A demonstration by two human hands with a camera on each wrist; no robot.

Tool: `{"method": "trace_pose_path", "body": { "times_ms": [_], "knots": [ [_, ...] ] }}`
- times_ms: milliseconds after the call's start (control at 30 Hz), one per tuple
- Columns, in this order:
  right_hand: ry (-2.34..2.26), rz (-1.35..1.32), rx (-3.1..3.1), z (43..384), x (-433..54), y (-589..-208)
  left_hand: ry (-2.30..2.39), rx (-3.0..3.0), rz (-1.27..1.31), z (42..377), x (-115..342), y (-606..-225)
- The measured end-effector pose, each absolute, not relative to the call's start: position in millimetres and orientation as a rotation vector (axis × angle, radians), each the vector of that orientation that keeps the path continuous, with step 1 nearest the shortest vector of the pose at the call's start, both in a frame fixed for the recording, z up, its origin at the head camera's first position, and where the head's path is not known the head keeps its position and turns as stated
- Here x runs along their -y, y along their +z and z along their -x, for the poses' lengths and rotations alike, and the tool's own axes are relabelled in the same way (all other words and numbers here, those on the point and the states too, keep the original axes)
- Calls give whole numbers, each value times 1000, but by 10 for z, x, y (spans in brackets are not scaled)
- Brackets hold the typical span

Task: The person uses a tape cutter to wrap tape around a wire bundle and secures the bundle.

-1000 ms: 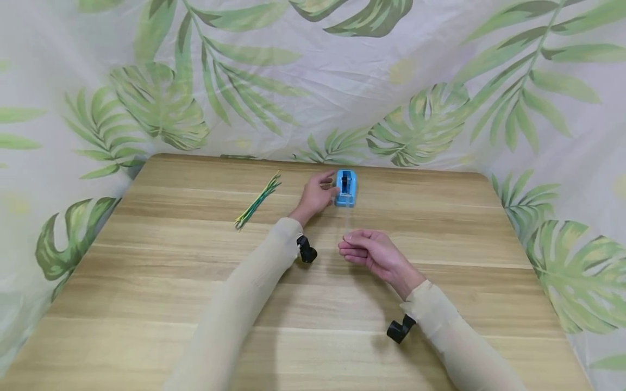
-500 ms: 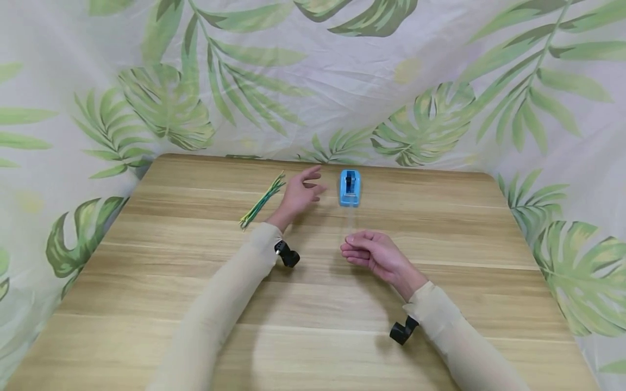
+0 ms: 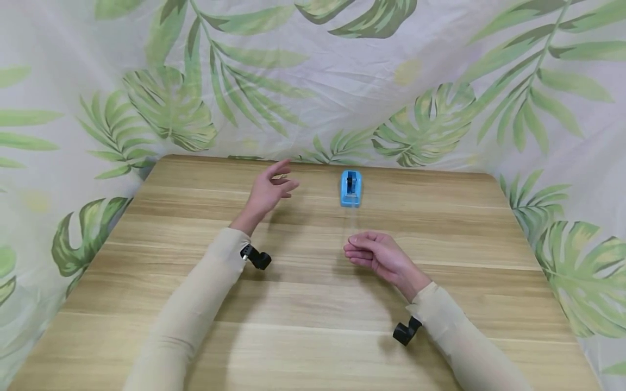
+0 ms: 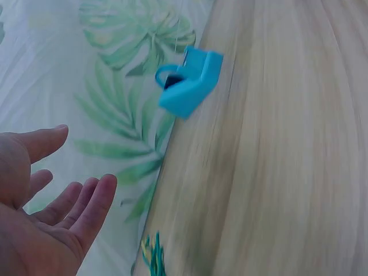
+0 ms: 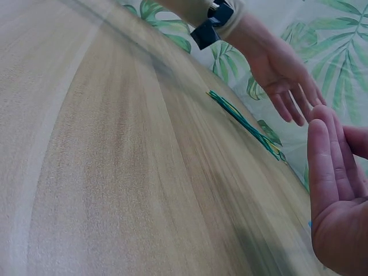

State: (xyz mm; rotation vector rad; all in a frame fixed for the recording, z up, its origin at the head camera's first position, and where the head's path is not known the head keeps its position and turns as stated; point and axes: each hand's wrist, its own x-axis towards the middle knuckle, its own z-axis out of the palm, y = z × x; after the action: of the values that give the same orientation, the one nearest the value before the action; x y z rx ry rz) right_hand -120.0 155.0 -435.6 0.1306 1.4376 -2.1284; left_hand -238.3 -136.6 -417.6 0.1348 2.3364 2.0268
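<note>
A blue tape dispenser [image 3: 351, 203] stands near the far table edge in the head view. From it a clear strip of tape [image 3: 353, 220] stretches toward the near side, its end pinched between the thumb and forefinger of my right hand [image 3: 381, 258]. To the left, my left hand [image 3: 266, 194] hovers with relaxed, spread fingers and holds nothing. A bundle of thin green and yellow strands [image 5: 246, 125] lies on the table; the left hand mostly hides it in the head view. The left wrist view shows the dispenser [image 4: 198, 89] beyond the left fingers.
The wooden table [image 3: 303, 304] ends at the back against a leaf-patterned cloth [image 3: 342, 98]. Each forearm wears a black wrist camera, one at the left wrist [image 3: 256, 257] and one at the right wrist [image 3: 406, 331].
My left hand has drawn away from the dispenser to the left, coming over the bundle of strands. The right hand keeps its pinch on the tape and has hardly moved.
</note>
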Motion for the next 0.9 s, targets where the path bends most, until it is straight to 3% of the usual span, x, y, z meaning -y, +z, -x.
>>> {"method": "trace_pose_path", "body": {
  "times_ms": [533, 900],
  "knots": [
    [-2129, -134, -1432, 1206, -1529, -4371, 1884, -2468, 63, 2308, 2030, -4413],
    [-2129, -118, -1425, 1197, -1490, -4356, 1654, -2616, 53, 2203, 2243, -4499]
  ]
}}
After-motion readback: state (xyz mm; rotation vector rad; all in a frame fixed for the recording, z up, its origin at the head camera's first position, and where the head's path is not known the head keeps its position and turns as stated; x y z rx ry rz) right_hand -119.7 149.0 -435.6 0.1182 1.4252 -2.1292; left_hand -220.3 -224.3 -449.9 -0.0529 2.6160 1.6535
